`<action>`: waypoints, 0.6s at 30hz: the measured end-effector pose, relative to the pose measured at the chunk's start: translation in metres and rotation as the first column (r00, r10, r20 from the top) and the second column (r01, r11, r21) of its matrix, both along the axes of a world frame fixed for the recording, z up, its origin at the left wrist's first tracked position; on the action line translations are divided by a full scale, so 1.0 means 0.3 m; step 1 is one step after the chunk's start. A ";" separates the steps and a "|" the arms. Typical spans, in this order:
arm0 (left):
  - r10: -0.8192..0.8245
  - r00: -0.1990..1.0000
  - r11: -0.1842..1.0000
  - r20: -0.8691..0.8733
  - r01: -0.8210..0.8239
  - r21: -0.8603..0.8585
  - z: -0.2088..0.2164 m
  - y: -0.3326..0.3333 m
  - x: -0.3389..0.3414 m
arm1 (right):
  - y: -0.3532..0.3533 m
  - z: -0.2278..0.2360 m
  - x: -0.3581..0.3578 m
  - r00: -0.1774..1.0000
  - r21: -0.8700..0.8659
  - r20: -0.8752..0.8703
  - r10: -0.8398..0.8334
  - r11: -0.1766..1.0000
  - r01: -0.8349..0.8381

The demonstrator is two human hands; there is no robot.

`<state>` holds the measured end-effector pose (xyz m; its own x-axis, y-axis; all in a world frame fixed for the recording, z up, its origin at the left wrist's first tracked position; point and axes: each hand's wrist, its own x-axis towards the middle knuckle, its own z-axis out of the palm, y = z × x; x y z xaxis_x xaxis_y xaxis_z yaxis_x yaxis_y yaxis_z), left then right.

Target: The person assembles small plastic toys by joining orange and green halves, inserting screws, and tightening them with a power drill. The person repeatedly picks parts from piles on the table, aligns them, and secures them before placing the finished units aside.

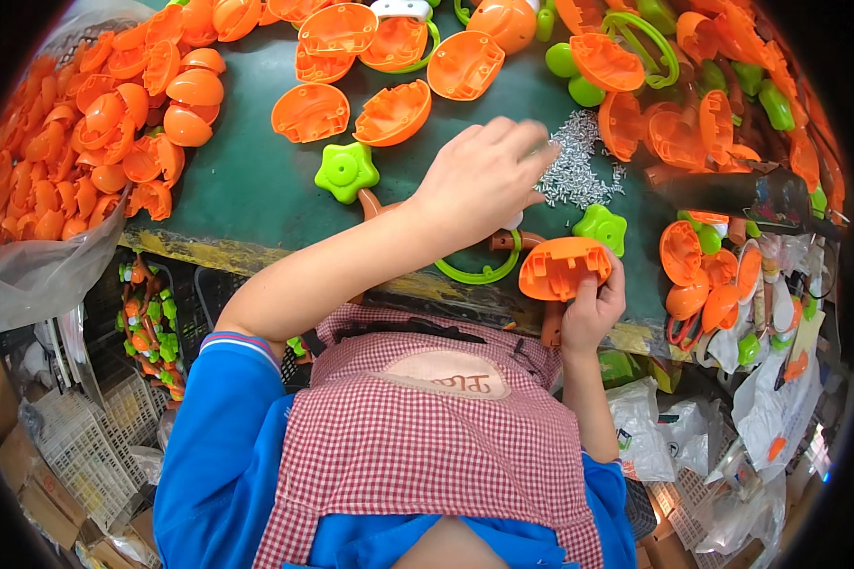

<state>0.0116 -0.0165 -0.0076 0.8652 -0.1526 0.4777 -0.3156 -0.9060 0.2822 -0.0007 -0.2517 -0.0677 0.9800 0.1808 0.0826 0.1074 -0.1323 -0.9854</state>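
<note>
My right hand (593, 305) grips an orange plastic shell half (567, 266) by its lower right side, ribbed hollow face toward me, near the table's front edge. My left hand (484, 175) reaches across the table beside a pile of small silver screws (579, 161). Its fingertips are smeared by motion, so whether they hold a screw cannot be made out. Partly behind the held shell is a green ring (484, 275) with a brown tube (514, 242). One green star-shaped knob (600, 229) lies just beyond the shell, another green star knob (347, 173) left of my forearm.
Orange shell halves (104, 128) heap up at the left, by a clear plastic bag (57, 275). Several open shell halves (394, 112) lie at the back. A dark tool (759, 197) juts in from the right. The table's worn yellow edge (209, 251) runs before me.
</note>
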 end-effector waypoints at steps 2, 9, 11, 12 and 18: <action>0.129 0.979 0.982 -0.157 -0.148 -0.114 0.013 0.016 -0.020 | -0.009 0.013 -0.008 0.999 0.087 0.014 -0.029 0.996 0.027; -0.104 0.500 0.888 -0.860 -0.343 -0.307 -0.075 0.132 -0.097 | 0.006 -0.014 -0.014 0.990 0.191 -0.119 -0.069 0.977 0.091; -0.245 0.487 0.763 -0.838 -0.437 -0.476 -0.094 0.110 -0.105 | 0.004 -0.013 -0.021 0.992 0.189 -0.111 -0.059 0.979 0.080; -0.237 0.547 0.782 -0.803 -0.383 -0.491 -0.097 0.093 -0.112 | -0.010 -0.020 -0.029 0.995 0.120 -0.072 -0.072 0.990 0.080; -0.512 0.457 0.550 -0.728 -0.476 -0.686 -0.056 0.097 -0.074 | -0.039 0.087 -0.094 0.878 0.228 -0.166 0.449 0.884 -0.409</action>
